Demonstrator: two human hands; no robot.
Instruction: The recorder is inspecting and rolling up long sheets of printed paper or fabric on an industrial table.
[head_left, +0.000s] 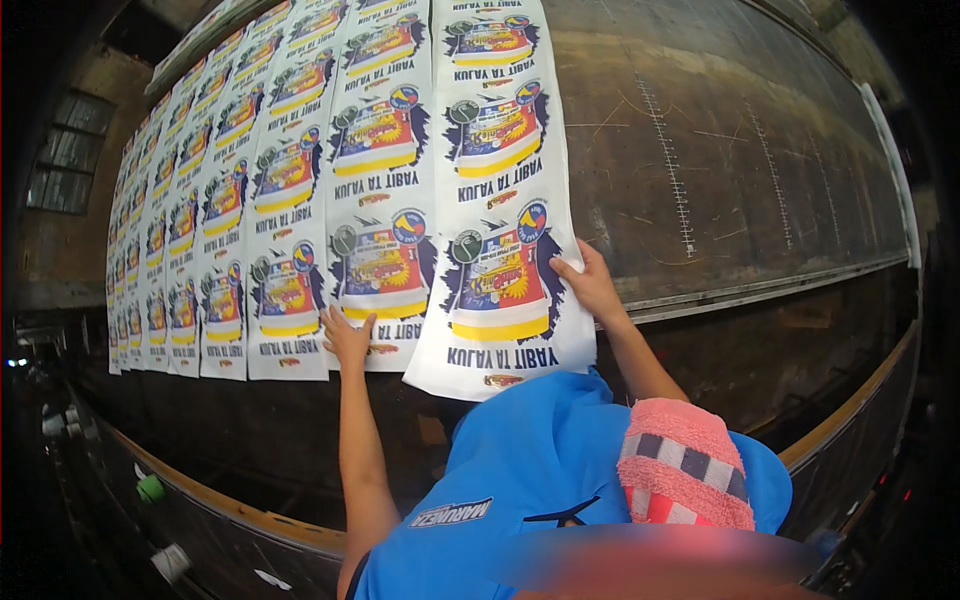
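A long white printed strip [503,190] with repeated colourful motifs lies over the dark tabletop, its near end hanging past the edge close to my body. My right hand [592,288] grips that strip's right edge, thumb on top and fingers curled beneath. To its left lies a matching white strip [381,190], partly under the first. My left hand [348,338] rests on its lower end with fingers spread, holding nothing. Whether the strips are cloth or paper, I cannot tell.
Several more printed strips [285,110] lie side by side across the left of the long dark table [720,150]. Rows of white tick marks [668,165] cross its bare right part. Behind me runs a wooden-edged ledge [230,505] with a green roll [150,488].
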